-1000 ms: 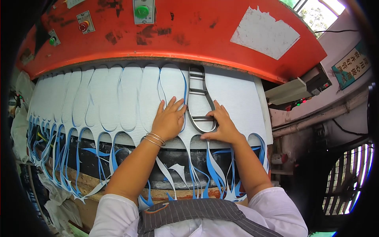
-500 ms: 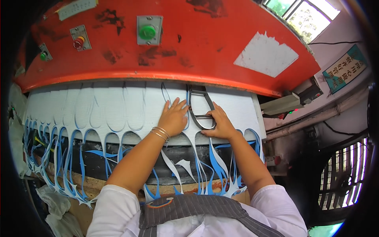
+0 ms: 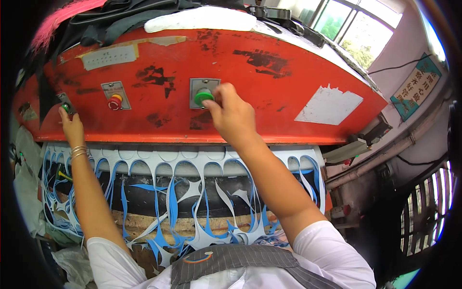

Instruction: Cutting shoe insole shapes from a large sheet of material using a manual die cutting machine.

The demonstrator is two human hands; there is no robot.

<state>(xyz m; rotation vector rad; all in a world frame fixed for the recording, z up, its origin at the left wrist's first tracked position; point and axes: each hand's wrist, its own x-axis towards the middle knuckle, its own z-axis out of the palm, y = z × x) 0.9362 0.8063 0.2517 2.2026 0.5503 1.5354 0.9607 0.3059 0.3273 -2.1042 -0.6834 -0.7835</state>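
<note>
My left hand [image 3: 73, 127] reaches to a small green button [image 3: 66, 107] on the red machine front [image 3: 159, 115], fingers stretched, a fingertip at the button. My right hand [image 3: 235, 114] is at the large green push button [image 3: 204, 98] on a grey plate, thumb and bent forefinger closed against its right side. Between them sits a red and yellow knob [image 3: 115, 102], untouched. Below the red front lies a white sheet [image 3: 139, 153] with rounded cut-outs along its near edge. The metal cutting die is out of sight.
White and blue cut strips [image 3: 202, 231] hang over a black roller-like surface [image 3: 139, 195] before me. Black material [image 3: 115, 21] and a white piece [image 3: 199, 19] lie on top of the machine. Plastic bags [image 3: 72, 262] are at lower left; a pipe [image 3: 370, 161] runs at right.
Both hands have left the white sheet and the black metal cutting die and moved up to the two green buttons, the left far leftward. The view has tilted up, and the die no longer shows.
</note>
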